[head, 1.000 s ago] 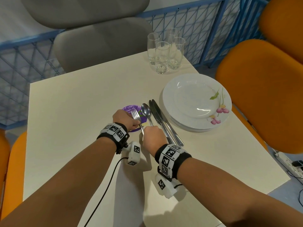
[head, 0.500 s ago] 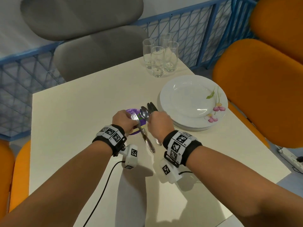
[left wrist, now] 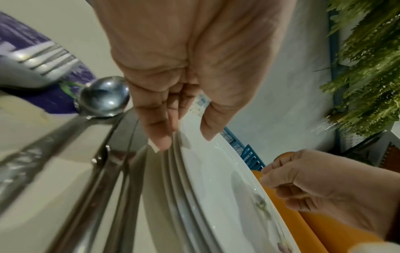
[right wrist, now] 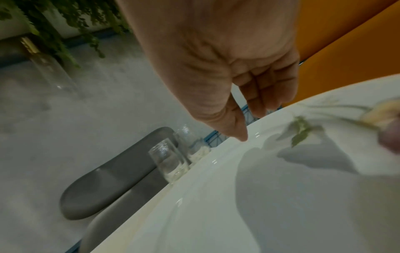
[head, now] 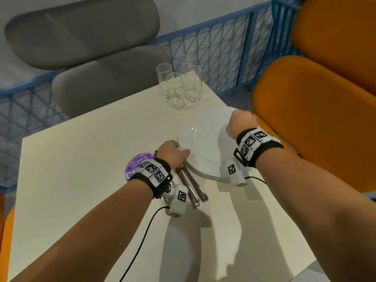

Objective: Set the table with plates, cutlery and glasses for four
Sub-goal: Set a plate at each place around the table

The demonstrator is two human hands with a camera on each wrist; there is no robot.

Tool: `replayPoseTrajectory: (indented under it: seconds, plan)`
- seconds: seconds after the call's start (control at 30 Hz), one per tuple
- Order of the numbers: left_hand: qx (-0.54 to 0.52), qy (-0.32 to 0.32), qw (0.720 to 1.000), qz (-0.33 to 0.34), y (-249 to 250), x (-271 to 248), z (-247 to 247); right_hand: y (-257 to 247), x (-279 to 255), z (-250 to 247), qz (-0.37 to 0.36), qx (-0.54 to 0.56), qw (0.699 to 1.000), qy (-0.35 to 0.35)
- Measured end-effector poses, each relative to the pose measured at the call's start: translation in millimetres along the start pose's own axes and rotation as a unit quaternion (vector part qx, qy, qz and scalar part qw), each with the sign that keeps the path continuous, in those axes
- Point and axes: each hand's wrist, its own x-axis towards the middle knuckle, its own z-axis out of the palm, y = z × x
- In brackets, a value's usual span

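A stack of white plates (head: pixel 203 143) with a flower print sits at the table's right side. My left hand (head: pixel 179 153) grips its near-left rim, and in the left wrist view the thumb lies over the plates (left wrist: pixel 216 188) with the fingers (left wrist: pixel 160 142) against the stack's edge. My right hand (head: pixel 240 121) pinches the far-right rim, thumb on top of the plates (right wrist: pixel 259 205). I cannot tell how many plates the hands hold. Knives (head: pixel 193 188), a spoon (left wrist: pixel 103 97) and a fork (left wrist: pixel 43 59) lie left of the stack. Several glasses (head: pixel 179 86) stand at the far edge.
A purple round coaster (head: pixel 138 163) lies under the fork, by my left wrist. A grey chair (head: pixel 91 68) stands beyond the table (head: pixel 81 159), and orange chairs (head: pixel 315 108) crowd its right side. A blue railing (head: pixel 223 47) runs behind.
Both hands have left the cutlery. The left hand has moved right to the plates' near-left rim and the right hand has reached across to the far-right rim.
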Motion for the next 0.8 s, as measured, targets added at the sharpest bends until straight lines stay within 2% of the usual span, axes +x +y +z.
replayPoseTrajectory:
  seconds: [0.13, 0.33, 0.43, 0.53, 0.63, 0.8]
  plan:
    - [0.009, 0.019, 0.999, -0.039, 16, 12, 3, 25, 22, -6, 0.064, -0.050, 0.995, -0.053]
    - [0.033, 0.025, 0.997, -0.069, 28, 20, 8, 35, 40, -12, 0.045, -0.092, 0.989, -0.102]
    - [0.027, 0.027, 0.996, -0.087, 30, 21, 8, 43, 41, -16, -0.005, -0.092, 0.989, -0.114]
    - [0.024, 0.034, 0.994, -0.099, 33, 26, 9, 45, 38, -19, -0.018, -0.099, 0.983, -0.154]
    - [0.048, 0.038, 0.994, -0.095, 37, 27, 9, 48, 39, -18, -0.023, -0.111, 0.976, -0.187]
    - [0.098, 0.044, 0.990, -0.087, 40, 30, 9, 53, 40, -16, -0.049, -0.145, 0.969, -0.194]
